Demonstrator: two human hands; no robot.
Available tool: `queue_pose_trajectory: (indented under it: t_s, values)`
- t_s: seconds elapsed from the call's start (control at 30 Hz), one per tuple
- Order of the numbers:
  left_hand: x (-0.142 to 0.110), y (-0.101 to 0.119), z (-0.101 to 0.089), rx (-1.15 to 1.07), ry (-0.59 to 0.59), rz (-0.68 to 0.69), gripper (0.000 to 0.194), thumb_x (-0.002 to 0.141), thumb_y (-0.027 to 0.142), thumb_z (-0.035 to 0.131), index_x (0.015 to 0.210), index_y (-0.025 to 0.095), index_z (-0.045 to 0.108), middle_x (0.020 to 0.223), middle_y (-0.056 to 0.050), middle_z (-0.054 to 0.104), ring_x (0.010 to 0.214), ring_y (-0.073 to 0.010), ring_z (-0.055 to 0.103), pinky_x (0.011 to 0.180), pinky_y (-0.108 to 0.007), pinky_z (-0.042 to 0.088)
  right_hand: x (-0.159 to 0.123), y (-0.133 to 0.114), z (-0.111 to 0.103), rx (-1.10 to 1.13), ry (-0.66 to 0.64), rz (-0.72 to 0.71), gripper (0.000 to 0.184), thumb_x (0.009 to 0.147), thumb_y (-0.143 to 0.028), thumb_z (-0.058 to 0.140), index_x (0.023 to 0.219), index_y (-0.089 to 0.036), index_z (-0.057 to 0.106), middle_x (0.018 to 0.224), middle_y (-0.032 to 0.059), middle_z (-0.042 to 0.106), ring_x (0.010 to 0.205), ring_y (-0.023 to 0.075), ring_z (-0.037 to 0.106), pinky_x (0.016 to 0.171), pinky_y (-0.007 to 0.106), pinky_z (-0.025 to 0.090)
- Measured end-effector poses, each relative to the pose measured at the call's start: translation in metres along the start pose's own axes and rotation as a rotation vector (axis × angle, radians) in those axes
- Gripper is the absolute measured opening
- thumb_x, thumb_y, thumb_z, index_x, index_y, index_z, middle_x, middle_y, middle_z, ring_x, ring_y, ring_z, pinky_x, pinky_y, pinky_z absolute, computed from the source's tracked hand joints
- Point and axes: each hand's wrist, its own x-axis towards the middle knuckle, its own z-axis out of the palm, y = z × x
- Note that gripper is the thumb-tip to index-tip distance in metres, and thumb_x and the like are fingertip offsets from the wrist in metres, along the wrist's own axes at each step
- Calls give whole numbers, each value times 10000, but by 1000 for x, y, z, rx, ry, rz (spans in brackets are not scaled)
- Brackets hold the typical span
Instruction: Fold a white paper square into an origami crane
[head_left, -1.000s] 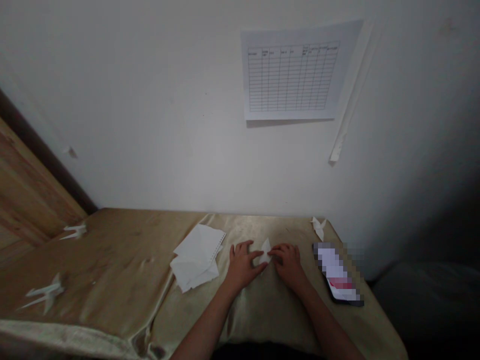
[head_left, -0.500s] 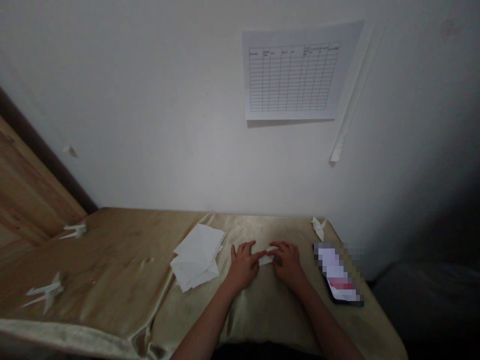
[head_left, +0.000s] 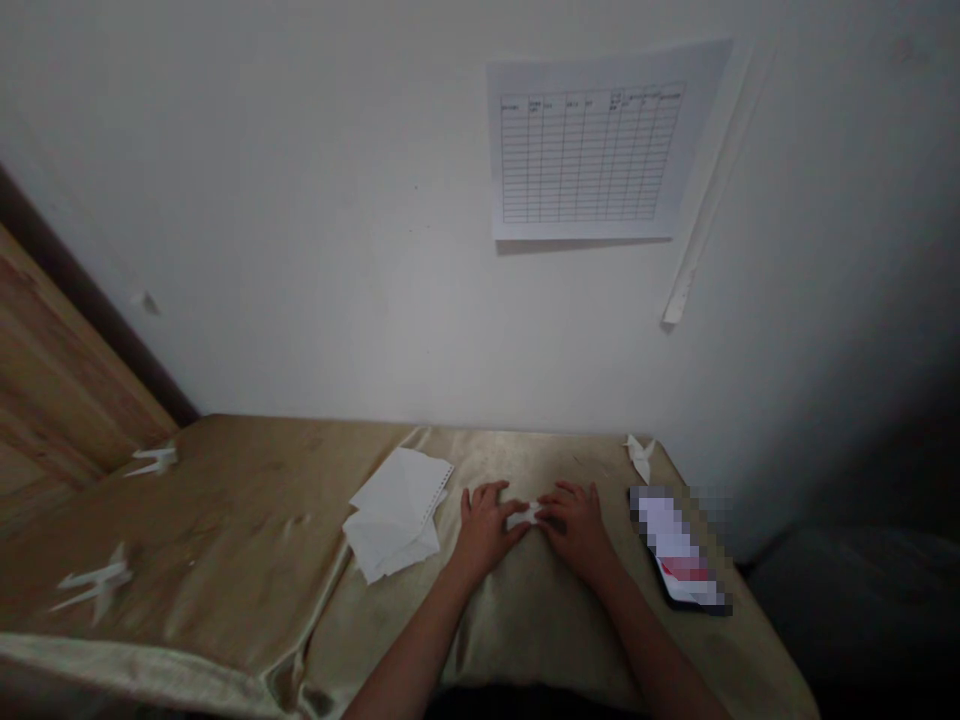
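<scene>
Well, from where I'm standing, the work looks partway through. Between the person's two hands sits a small wad of folded paper [head_left: 525, 515], white and creased tight, with most of it hidden under the fingers. The left hand [head_left: 487, 530] and right hand [head_left: 577, 530] both lie palm down, fingers loosely spread and curved, their tips meeting at the paper; whether they pinch it or only press it, I can't tell. Three paper birds look done, with sharp, narrow wings: one near the wooden panel [head_left: 52, 400], one [head_left: 94, 585] nearer the front, and one [head_left: 639, 458] by the wall. A stack of unfolded sheets [head_left: 394, 515], thin and with a perforated edge, lies just beside the left hand, so there is paper left over. Beyond the right hand lies a phone [head_left: 679, 550], its screen blurred out. Under it all, a tan satin cloth [head_left: 225, 520] wrinkles softly over the table, and a ruled chart [head_left: 589, 150] hangs on the wall.
</scene>
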Motion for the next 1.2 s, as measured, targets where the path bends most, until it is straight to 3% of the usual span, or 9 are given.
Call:
queue_pose_trajectory:
  t_s: [0.3, 0.77, 1.2]
  values:
    - [2, 1, -1, -11, -9, -24, 233, 909, 413, 666, 1138, 418, 710, 1418, -21, 540, 1347, -279, 428, 1172, -655, 145, 4, 10, 7, 49, 50, 74, 116, 851, -309, 655, 868, -307, 769, 1113, 16, 756, 1297, 304, 500, 1156, 656, 66]
    - [4, 4, 0, -19, 26, -67, 172, 897, 400, 678, 1061, 406, 730, 1384, -5, 569, 1316, -264, 461, 1169, -633, 164, 6, 11, 10, 88, 36, 162, 160, 871, -364, 620, 851, -289, 760, 1133, 25, 750, 1275, 303, 505, 1145, 645, 10]
    - [4, 9, 2, 18, 71, -75, 152, 881, 373, 700, 1027, 390, 737, 1354, -3, 590, 1286, -272, 480, 1161, -624, 195, 9, 7, 15, 4, 75, 158, 127, 863, -297, 616, 785, -265, 711, 1097, 16, 735, 1202, 272, 527, 1145, 639, 40]
